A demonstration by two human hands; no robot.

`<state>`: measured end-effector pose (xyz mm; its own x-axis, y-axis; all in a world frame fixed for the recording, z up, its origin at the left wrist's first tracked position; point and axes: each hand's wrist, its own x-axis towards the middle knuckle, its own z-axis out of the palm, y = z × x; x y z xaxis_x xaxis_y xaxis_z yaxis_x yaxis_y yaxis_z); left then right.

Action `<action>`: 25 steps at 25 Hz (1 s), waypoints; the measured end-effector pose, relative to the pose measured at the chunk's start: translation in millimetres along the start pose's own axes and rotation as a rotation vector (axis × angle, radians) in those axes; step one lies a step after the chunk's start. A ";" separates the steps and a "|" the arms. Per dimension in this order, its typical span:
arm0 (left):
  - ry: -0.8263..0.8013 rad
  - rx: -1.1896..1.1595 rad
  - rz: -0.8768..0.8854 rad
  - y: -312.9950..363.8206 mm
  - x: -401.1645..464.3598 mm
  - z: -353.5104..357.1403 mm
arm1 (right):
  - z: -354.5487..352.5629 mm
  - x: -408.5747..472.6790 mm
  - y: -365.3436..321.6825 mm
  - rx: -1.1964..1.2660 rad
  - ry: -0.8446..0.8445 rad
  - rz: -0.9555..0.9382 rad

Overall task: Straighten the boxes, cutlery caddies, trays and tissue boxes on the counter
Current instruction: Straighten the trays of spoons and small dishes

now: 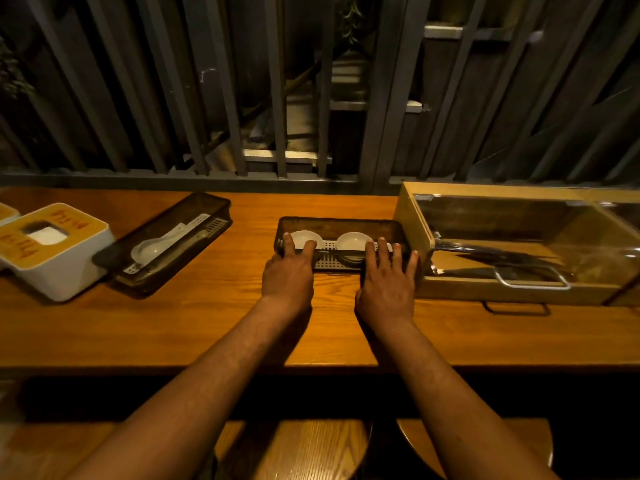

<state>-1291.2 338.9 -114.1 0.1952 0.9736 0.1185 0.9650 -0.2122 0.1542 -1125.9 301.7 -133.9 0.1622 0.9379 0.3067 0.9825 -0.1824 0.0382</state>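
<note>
A smoky transparent cutlery caddy point(341, 224) with two small white dishes point(354, 241) inside lies square to the counter's back edge at the centre. My left hand point(287, 275) rests on its near left part, fingers spread over the lid. Over its near right part lies my right hand point(388, 282), likewise flat and spread. A second smoky caddy point(166, 247) holding white spoons lies at a slant to the left. Its near end touches a white tissue box point(57, 252) with an orange top, also turned askew.
A wooden box with a clear lid point(519, 237) holding dark utensils stands at the right, close to the centre caddy. The wooden counter point(207, 323) runs left to right, with a dark slatted railing point(242, 98) behind it. Round wooden stools point(311, 448) stand below its near edge.
</note>
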 end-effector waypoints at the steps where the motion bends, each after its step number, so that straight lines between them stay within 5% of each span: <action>1: -0.005 -0.009 0.003 -0.9 -0.1 -0.6 | -0.8 0.4 0.9 0.003 -0.012 -0.002; 6: -0.037 -0.022 0.048 -11.6 -16.0 -4.6 | -6.9 1.5 2.8 0.024 -0.072 -0.028; 10: 0.137 -0.090 0.042 -40.1 -40.5 -24.1 | -22.8 3.8 -12.3 0.188 0.002 -0.046; 16: 0.307 0.048 -0.118 -161.1 -38.0 -52.6 | -40.7 -14.7 -110.5 0.397 0.049 -0.203; 19: 0.194 0.101 -0.205 -220.9 -24.1 -61.8 | -41.1 -22.9 -152.2 0.439 -0.031 -0.222; 25: 0.108 0.119 -0.070 -256.5 -30.0 -54.9 | -38.3 -32.3 -227.7 0.530 -0.090 -0.089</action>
<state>-1554.1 359.5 -103.3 0.1126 0.9696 0.2173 0.9908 -0.1262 0.0497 -1358.3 301.6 -116.1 0.0608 0.9686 0.2411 0.9006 0.0509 -0.4316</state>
